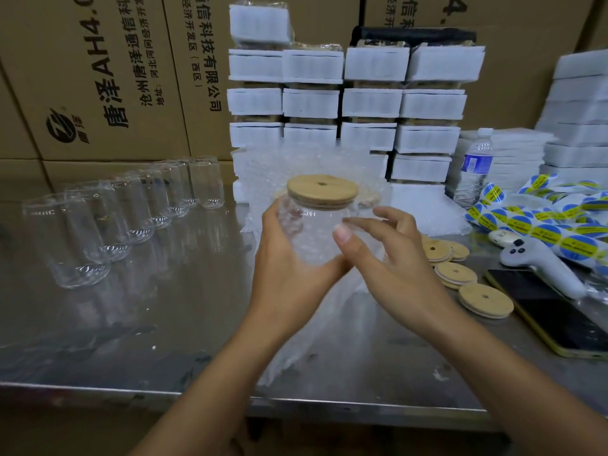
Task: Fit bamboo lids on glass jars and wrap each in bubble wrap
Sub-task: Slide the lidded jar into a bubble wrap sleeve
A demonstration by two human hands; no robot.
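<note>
left hand (289, 268): curls round the glass jar (316, 232) from the left and holds it above the table (164, 324).
bamboo lid (322, 189): sits flat on the jar's mouth, centre hole facing up.
right hand (391, 258): fingers spread and loosely bent, gripping nothing; thumb tip at the jar's near wall.
bubble wrap (332, 307): a sheet on the table, beneath and behind the jar.
loose lids (483, 299): lie on the table right of the wrap.
empty jars (79, 238): stand in a row at left.
</note>
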